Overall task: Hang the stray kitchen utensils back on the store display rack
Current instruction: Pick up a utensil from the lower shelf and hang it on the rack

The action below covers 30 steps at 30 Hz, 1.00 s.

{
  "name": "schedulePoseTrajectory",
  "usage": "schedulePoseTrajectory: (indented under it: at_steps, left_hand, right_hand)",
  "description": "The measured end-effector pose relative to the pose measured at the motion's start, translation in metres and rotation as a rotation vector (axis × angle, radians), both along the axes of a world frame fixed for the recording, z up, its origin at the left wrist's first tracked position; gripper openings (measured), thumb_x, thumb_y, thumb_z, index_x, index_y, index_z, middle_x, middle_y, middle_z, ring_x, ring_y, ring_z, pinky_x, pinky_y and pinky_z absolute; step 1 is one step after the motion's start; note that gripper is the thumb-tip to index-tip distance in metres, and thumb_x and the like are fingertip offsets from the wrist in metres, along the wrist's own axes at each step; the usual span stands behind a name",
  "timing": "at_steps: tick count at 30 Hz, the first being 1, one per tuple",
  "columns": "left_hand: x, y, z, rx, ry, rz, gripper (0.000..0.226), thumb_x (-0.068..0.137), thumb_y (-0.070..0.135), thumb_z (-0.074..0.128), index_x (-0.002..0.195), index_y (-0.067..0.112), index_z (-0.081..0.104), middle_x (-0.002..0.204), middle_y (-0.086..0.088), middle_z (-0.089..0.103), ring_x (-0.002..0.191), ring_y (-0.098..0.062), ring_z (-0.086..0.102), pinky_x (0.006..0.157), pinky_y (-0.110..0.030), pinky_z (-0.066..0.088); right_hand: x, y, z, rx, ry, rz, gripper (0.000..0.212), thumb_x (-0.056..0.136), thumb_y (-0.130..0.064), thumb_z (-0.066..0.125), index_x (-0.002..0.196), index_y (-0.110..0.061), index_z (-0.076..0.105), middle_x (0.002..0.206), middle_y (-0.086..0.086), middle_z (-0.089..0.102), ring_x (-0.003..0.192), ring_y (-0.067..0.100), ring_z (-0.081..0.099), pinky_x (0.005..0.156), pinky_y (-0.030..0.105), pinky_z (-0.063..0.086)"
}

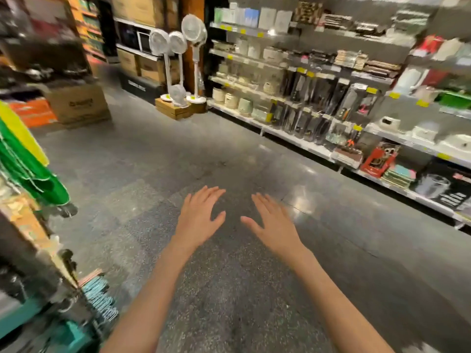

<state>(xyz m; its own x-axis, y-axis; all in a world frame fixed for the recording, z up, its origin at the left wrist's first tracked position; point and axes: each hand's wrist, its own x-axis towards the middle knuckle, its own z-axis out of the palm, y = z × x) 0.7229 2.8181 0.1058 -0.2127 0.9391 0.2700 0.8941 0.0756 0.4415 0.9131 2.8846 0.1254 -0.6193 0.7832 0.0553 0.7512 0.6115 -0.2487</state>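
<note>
My left hand (200, 217) and my right hand (274, 222) are stretched out side by side over the grey speckled aisle floor (229, 289), palms down, fingers spread, nothing in either. Packaged kitchen utensils and knives (313, 103) hang in dark blister packs on the shelving at the right. A display rack (51, 263) with hooks and teal items (100, 299) stands at the left edge, blurred. No loose utensil is recognisable in the view.
White pedestal fans (193, 59) stand on a wooden pallet at the aisle's far end. Cardboard boxes (79, 103) sit at the left. Green and yellow items (28, 169) jut from the left. Shelves with white and boxed goods (420, 138) line the right.
</note>
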Motion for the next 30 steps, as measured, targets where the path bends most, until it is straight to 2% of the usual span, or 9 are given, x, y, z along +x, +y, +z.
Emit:
schedulePoseTrajectory:
  at_steps: [7,12,17,24,30]
  left_hand:
    - [-0.068,0.1,-0.019,-0.032,-0.008,0.18,0.057,0.09,0.04,0.051,0.143,0.03,0.031,0.152,0.007,0.029,0.144,-0.015,0.016,0.116,-0.045,0.012]
    - [-0.156,0.178,-0.034,-0.021,-0.007,0.28,0.057,0.09,0.039,0.052,0.143,0.029,0.033,0.151,0.006,0.031,0.143,-0.016,0.018,0.116,-0.045,0.012]
    - [-0.252,0.243,-0.022,-0.008,-0.016,0.39,0.057,0.089,0.037,0.053,0.142,0.029,0.034,0.15,0.007,0.033,0.143,-0.016,0.019,0.115,-0.044,0.015]
    - [-0.376,0.267,-0.02,-0.032,-0.021,0.606,0.057,0.09,0.037,0.052,0.143,0.028,0.033,0.151,0.007,0.031,0.143,-0.015,0.018,0.115,-0.044,0.015]
    - [-0.486,0.265,-0.041,-0.079,-0.067,0.851,0.057,0.092,0.039,0.048,0.145,0.03,0.028,0.153,0.008,0.025,0.144,-0.013,0.011,0.117,-0.044,0.01]
  right_hand:
    - [-0.093,0.129,-0.022,-0.003,-0.04,0.211,0.073,0.092,-0.062,0.028,0.151,-0.022,0.013,0.159,-0.006,0.007,0.146,0.01,0.0,0.118,0.041,-0.001]
    - [-0.201,0.22,-0.029,0.01,-0.033,0.33,0.072,0.093,-0.061,0.029,0.151,-0.022,0.011,0.159,-0.005,0.008,0.146,0.011,-0.001,0.119,0.042,-0.001]
    - [-0.31,0.292,-0.018,-0.003,-0.038,0.443,0.071,0.094,-0.059,0.031,0.151,-0.021,0.013,0.159,-0.005,0.008,0.146,0.011,0.0,0.118,0.041,-0.001]
    - [-0.457,0.351,-0.015,-0.006,-0.049,0.624,0.071,0.094,-0.059,0.03,0.151,-0.021,0.013,0.159,-0.006,0.008,0.146,0.01,-0.001,0.118,0.041,-0.001]
    - [-0.61,0.37,-0.038,-0.079,-0.104,0.886,0.073,0.092,-0.063,0.026,0.151,-0.024,0.006,0.159,-0.008,0.0,0.145,0.008,-0.008,0.119,0.041,-0.006]
